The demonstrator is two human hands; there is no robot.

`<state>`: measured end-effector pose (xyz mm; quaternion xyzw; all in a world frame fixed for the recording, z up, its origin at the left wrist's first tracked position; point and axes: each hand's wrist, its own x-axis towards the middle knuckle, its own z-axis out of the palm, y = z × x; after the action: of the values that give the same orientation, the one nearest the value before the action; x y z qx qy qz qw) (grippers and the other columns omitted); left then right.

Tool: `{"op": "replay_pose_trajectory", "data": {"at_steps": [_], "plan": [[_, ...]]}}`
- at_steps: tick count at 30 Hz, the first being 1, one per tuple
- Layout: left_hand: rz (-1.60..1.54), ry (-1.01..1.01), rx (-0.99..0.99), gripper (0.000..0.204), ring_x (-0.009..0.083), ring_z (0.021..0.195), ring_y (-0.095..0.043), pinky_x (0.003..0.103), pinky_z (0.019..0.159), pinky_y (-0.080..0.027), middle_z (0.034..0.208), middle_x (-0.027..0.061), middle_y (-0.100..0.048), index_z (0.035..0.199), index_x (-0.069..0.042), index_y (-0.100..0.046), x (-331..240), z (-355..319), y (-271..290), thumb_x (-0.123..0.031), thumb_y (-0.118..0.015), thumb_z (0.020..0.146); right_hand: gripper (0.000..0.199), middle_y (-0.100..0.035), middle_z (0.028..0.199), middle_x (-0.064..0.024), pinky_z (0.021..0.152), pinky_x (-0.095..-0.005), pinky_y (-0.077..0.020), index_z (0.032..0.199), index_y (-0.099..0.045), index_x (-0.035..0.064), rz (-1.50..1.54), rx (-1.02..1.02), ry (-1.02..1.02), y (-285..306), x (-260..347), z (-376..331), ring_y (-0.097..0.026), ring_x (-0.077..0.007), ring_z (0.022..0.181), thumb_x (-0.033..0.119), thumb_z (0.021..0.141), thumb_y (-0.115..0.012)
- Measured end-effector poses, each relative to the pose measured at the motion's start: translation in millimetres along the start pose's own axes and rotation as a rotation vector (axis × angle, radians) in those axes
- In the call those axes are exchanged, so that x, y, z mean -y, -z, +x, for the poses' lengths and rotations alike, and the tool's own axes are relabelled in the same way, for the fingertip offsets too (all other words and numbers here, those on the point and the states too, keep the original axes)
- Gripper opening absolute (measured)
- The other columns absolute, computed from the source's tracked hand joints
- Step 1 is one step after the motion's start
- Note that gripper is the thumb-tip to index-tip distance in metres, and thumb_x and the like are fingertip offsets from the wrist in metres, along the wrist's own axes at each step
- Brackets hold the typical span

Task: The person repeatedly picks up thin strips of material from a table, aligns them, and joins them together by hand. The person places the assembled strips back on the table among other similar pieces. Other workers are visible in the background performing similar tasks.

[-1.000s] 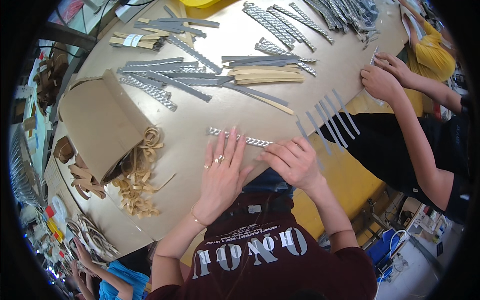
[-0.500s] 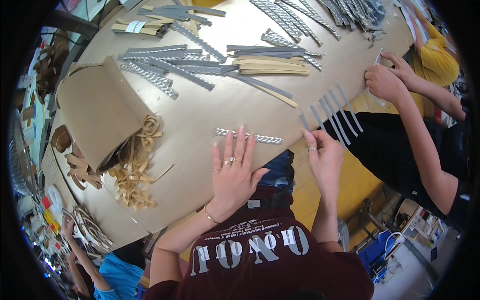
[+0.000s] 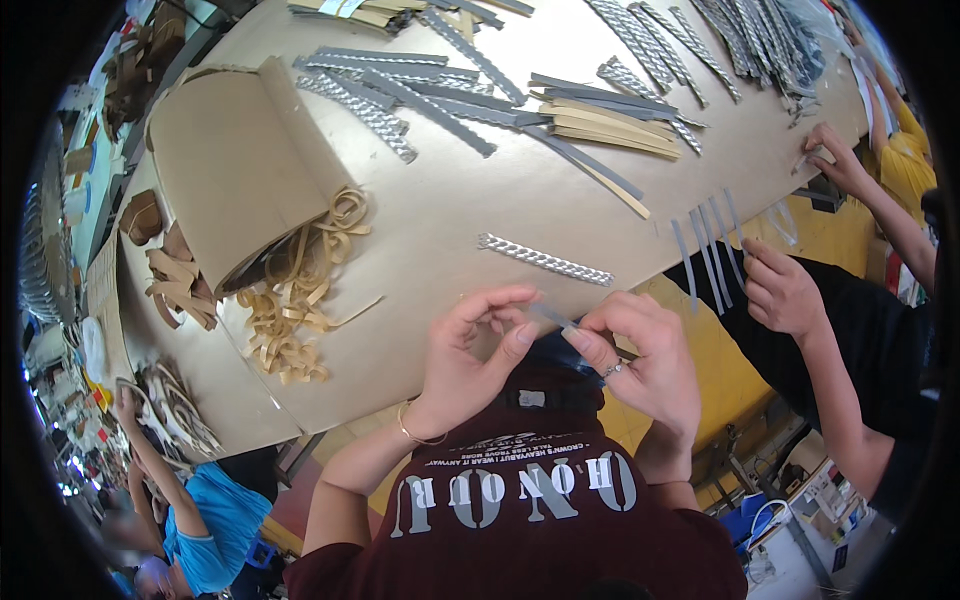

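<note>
Gripping thin grey strip (image 3: pixel 552 317) in right hand (image 3: pixel 648 362), head view: pinched between thumb and fingers at its right end. Can't tell whether left hand (image 3: pixel 466 348) grips too; see it curled with thumb and index apart, index tip at or just beside the strip's left end. Have the strip between both hands, near the table edge, sloping down to the right. Got braided silver strip (image 3: pixel 545 259) lying flat on table (image 3: pixel 420 260) just beyond the hands, untouched. Can see row of grey strips (image 3: pixel 684 264) to the right, running out over the edge, with co-worker's hand (image 3: pixel 785 292) at the rightmost one. Further in, see bundle of tan strips (image 3: pixel 612 132) with grey ones on top, plus grey strips with braided edges (image 3: pixel 425 110) crossing each other, left of the bundle. Over at left, see bent brown cardboard (image 3: pixel 245 170) with curly tan strips (image 3: pixel 290 340) spilling by its open end.
</note>
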<state>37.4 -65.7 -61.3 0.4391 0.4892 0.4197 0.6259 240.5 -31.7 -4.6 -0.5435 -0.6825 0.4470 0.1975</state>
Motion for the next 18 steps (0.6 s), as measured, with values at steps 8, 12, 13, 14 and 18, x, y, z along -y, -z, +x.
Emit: {"op": "replay_pose_trajectory", "data": {"at_steps": [8,12,13,14,18], "plan": [[-0.311,0.142,-0.114,0.013,0.0062,0.074,-0.059,0.020,0.066,-0.047,0.092,0.0067,-0.068,0.104,0.001,-0.062,-1,6,9,-0.011,-0.062,0.098,0.021,-0.065,0.081,-0.0074,0.074,-0.0359,-0.0451,0.093,-0.070,0.0042,-0.199,-0.143,-0.119,-26,19,18,-0.061,-0.0262,0.076,0.022,0.084,-0.076],[-0.281,0.109,-0.131,0.012,0.0042,0.076,-0.058,0.019,0.066,-0.046,0.091,0.0034,-0.067,0.105,0.001,-0.063,-3,8,13,-0.009,-0.063,0.098,0.021,-0.066,0.084,-0.0065,0.086,-0.0360,-0.0419,0.097,-0.071,0.0066,-0.349,-0.170,0.053,-32,23,28,-0.061,-0.0267,0.082,0.024,0.085,-0.075],[-0.289,0.100,-0.129,0.012,0.0030,0.078,-0.058,0.018,0.067,-0.046,0.091,0.0013,-0.067,0.105,0.001,-0.064,-4,9,13,-0.009,-0.063,0.098,0.021,-0.066,0.085,-0.0063,0.089,-0.0360,-0.0406,0.097,-0.071,0.0070,-0.449,-0.164,0.116,-32,23,29,-0.062,-0.0267,0.083,0.024,0.085,-0.075],[-0.301,0.093,-0.129,0.011,0.0017,0.079,-0.058,0.017,0.068,-0.045,0.091,-0.0008,-0.067,0.104,0.001,-0.065,-4,9,13,-0.008,-0.064,0.097,0.020,-0.066,0.085,-0.0063,0.090,-0.0361,-0.0397,0.096,-0.071,0.0073,-0.451,-0.163,0.137,-32,24,30,-0.062,-0.0260,0.083,0.024,0.085,-0.074],[-0.040,-0.020,-0.149,0.013,0.0074,0.079,-0.059,0.022,0.069,-0.046,0.091,0.0022,-0.067,0.104,-0.002,-0.067,-6,12,18,-0.007,-0.070,0.092,0.016,-0.064,0.080,-0.0087,0.084,-0.0381,-0.0411,0.094,-0.069,0.0058,-0.364,-0.075,0.104,-31,24,33,-0.062,-0.0261,0.079,0.020,0.087,-0.072]]}}
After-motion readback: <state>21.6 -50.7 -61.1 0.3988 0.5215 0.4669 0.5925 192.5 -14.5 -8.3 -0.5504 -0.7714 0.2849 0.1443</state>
